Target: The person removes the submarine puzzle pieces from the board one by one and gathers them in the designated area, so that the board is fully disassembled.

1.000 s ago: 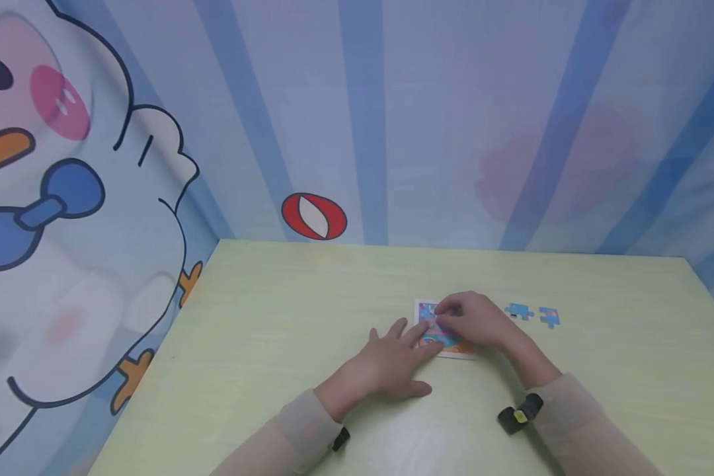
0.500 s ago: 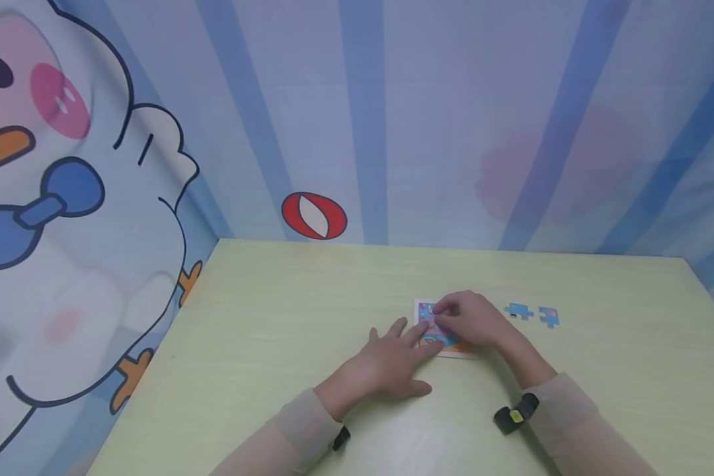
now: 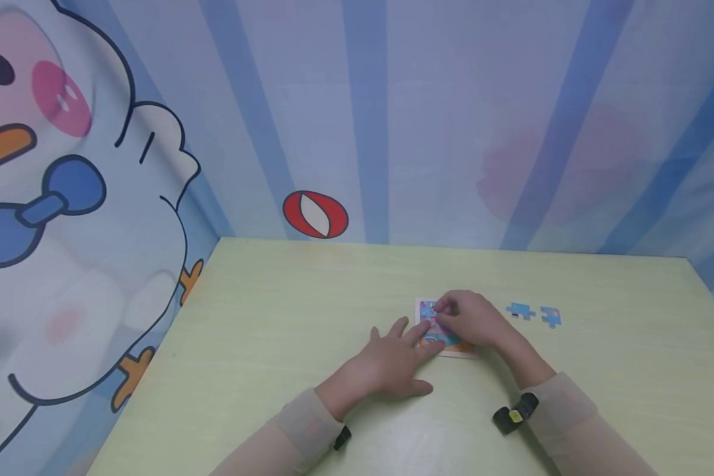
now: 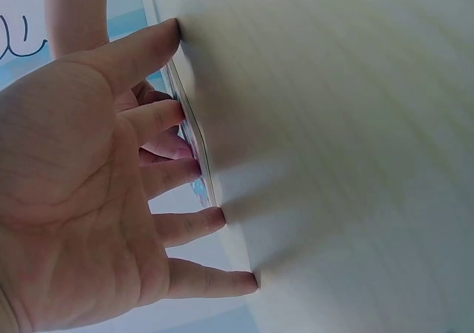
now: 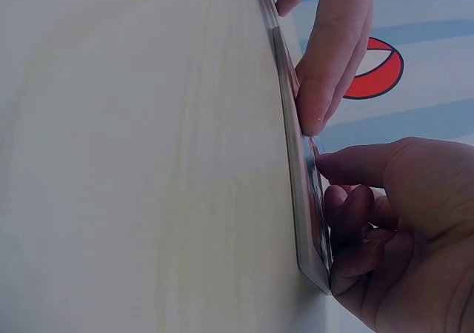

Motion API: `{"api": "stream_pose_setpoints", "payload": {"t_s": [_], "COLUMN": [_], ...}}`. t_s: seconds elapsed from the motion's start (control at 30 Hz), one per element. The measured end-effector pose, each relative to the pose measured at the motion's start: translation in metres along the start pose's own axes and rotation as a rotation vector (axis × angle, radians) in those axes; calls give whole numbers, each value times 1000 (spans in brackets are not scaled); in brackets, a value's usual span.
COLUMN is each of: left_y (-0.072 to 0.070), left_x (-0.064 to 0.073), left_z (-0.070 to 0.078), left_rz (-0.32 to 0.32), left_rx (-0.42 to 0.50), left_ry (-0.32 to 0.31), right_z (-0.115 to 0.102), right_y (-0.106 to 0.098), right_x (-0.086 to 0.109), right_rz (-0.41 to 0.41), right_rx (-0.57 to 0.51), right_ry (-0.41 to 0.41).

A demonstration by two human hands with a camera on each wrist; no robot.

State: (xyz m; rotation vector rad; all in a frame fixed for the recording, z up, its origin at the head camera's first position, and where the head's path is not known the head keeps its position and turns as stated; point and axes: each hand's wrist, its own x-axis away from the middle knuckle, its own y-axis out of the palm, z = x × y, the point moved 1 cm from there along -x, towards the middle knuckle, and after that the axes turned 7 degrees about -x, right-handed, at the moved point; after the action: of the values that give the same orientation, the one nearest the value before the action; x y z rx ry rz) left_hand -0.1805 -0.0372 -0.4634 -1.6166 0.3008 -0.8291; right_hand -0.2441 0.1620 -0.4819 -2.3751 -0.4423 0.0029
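A small jigsaw puzzle (image 3: pixel 459 355) with a white border and a blue, pink and orange picture lies flat on the table. My left hand (image 3: pixel 393 363) has its fingers spread; some fingertips touch the puzzle's left part while the thumb and little finger rest on the tabletop. At the upper part of the puzzle, my right hand (image 3: pixel 470 318) pinches a puzzle piece between thumb and curled fingers, which mostly hide it. The right wrist view shows the right thumb (image 5: pixel 355 163) against the puzzle's surface, close to the left fingertips.
Two loose blue puzzle pieces, one on the left (image 3: pixel 520 311) and one on the right (image 3: pixel 550 317), lie right of the puzzle. The pale yellow table (image 3: pixel 274 297) ends at a printed fabric backdrop (image 3: pixel 428 132). Black straps (image 3: pixel 514 414) sit at the wrists.
My right wrist has shifted very slightly to the left. Both hands otherwise keep their places on the puzzle, and the two loose pieces lie where they were.
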Motion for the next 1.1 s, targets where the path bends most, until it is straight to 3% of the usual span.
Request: {"api": "stream_pose_setpoints", "payload": {"t_s": [0.43, 1.1], "left_y": [1, 3], "left_x": [-2, -2], "left_z": [1, 2], "left_rz": [3, 8], "left_rx": [-5, 18], "left_ry": [-6, -15], "right_z": [8, 45], "right_y": [-11, -60], "right_x": [4, 30], "right_rz": [22, 51], "right_rx": [6, 5], "right_ry": [-29, 46]}}
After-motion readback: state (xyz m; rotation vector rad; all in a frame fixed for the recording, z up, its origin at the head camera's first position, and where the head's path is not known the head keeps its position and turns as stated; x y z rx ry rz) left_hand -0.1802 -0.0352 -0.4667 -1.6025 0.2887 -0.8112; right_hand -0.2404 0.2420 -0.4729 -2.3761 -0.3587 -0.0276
